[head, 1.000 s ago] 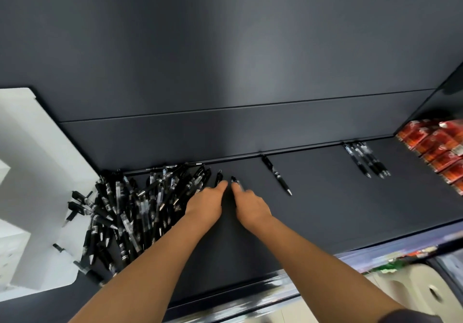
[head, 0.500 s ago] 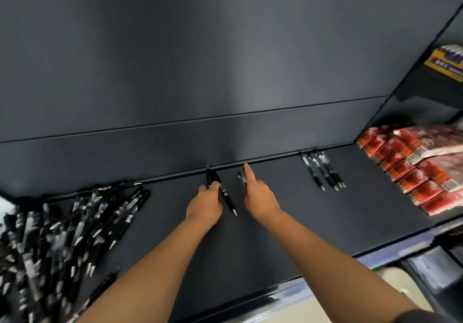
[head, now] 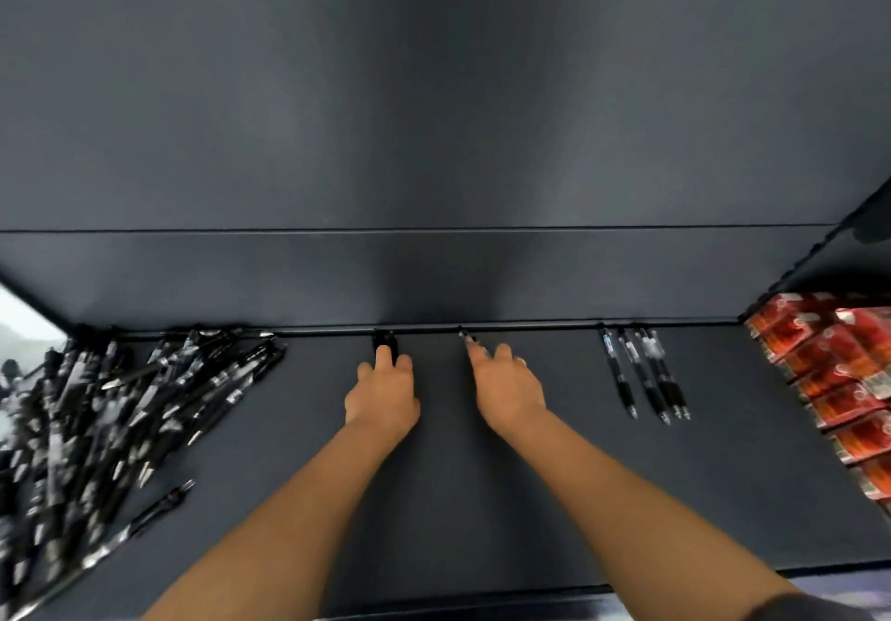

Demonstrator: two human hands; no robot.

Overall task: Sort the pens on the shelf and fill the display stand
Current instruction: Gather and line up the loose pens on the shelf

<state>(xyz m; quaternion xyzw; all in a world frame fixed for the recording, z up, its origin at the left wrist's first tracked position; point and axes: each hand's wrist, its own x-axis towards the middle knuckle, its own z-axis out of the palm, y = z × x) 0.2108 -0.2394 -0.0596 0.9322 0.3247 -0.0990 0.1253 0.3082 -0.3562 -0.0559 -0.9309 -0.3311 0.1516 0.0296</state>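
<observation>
Both hands are out at the back of the shelf (head: pixel 434 500). The left hand (head: pixel 383 398) lies over a black pen (head: pixel 385 344) whose end pokes out past the fingertips by the back rail; pinching or just pressing, I cannot tell. The right hand (head: pixel 508 389) has its forefinger stretched onto a second pen (head: pixel 466 337), the other fingers tucked in. How far along? Early, I'd say. Only a short row (head: pixel 646 374) lies neatly side by side over on the right, near the red packets (head: pixel 839 379). A big jumbled pile (head: pixel 120 403) waits on the left. No display stand clearly in view, so the filling looks unstarted.
</observation>
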